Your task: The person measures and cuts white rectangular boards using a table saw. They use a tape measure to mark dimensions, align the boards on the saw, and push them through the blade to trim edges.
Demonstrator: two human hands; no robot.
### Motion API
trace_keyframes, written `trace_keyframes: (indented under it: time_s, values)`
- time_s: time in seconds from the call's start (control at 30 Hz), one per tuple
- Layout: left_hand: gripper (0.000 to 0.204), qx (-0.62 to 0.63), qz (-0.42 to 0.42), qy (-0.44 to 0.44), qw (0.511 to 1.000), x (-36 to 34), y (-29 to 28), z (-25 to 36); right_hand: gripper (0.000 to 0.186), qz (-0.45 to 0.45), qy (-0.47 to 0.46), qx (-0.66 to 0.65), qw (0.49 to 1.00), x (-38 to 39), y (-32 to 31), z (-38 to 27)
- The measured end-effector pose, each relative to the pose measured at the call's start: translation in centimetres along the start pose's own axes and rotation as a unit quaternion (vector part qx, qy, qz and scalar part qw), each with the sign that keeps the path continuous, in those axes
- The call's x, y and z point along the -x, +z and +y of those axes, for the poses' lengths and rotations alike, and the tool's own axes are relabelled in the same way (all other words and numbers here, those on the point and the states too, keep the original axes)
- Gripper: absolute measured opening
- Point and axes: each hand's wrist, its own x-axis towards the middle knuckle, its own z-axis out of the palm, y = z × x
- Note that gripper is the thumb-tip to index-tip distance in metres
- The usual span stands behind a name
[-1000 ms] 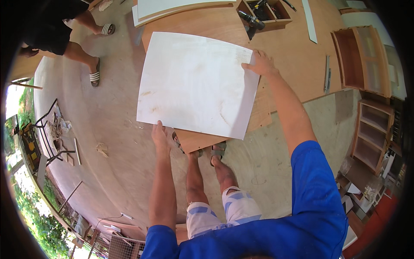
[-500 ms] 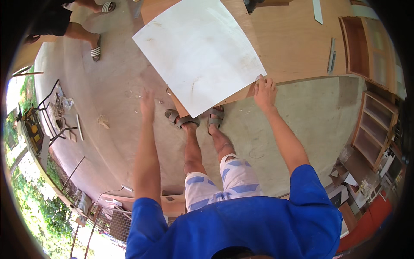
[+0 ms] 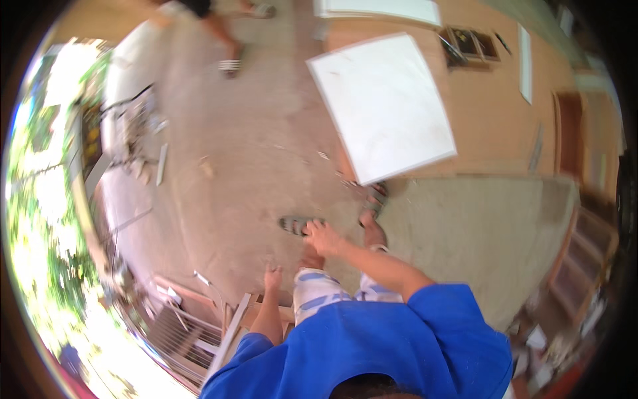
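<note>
A square white panel (image 3: pixel 385 106) lies at an angle on the brown wooden worktop, one corner jutting past its near edge. Neither hand touches it. My right hand (image 3: pixel 322 237) hangs in front of my body above a sandal, its fingers loosely apart and nothing seen in them. Lower and to the left, my left hand (image 3: pixel 272 274) is by my side, away from the panel; motion blur smears its fingers. Past the panel, a wooden tray (image 3: pixel 470 45) with compartments and dark tools rests on the worktop (image 3: pixel 492 139).
Another white panel (image 3: pixel 382 9) lies at the far edge, and a narrow white strip (image 3: pixel 525 63) to the right. Wooden shelving (image 3: pixel 578 266) stands at right. A wire rack (image 3: pixel 183 346) and boards are at lower left. Another person's leg (image 3: pixel 219 33) shows at far left.
My right hand has let go of the panel's near right corner and come in front of my body. My left hand has drawn back toward me. My body has turned left, stepping away from the worktop.
</note>
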Motion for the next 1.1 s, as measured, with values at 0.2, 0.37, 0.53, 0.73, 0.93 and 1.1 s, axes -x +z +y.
trace_keyframes:
  time_s: [0.2, 0.37, 0.53, 0.73, 0.93, 1.1]
  values:
    - [0.079, 0.146, -0.004, 0.086, 0.985, 2.0, -7.4, 2.3, 0.042, 0.055, 0.009, -0.208, 0.977, -10.6, -1.0, -12.2]
    - [0.082, 0.192, 0.029, 0.122, 0.973, -1.7, -14.6, -0.9, 0.047, -0.003, 0.134, -0.062, 0.989, -10.9, -1.2, -1.2]
    - [0.072, 0.292, 0.16, 0.0, 0.943, -0.5, -22.0, -12.2, 0.046, -0.059, 0.325, 0.036, 0.943, -6.0, -6.3, 7.4]
    - [0.048, 0.341, 0.18, -0.144, 0.911, -3.2, -23.9, -23.6, 0.044, -0.113, 0.132, 0.277, 0.945, -8.8, -8.9, 6.8]
    - [0.038, 0.062, -0.009, -0.033, 0.997, -4.7, -30.9, -27.7, 0.064, 0.208, 0.494, -0.05, 0.843, -9.4, -8.5, 2.6]
    - [0.038, 0.163, -0.063, -0.017, 0.984, -9.6, -43.8, -21.6, 0.039, 0.282, 0.735, -0.215, 0.578, 3.0, -16.3, 0.8]
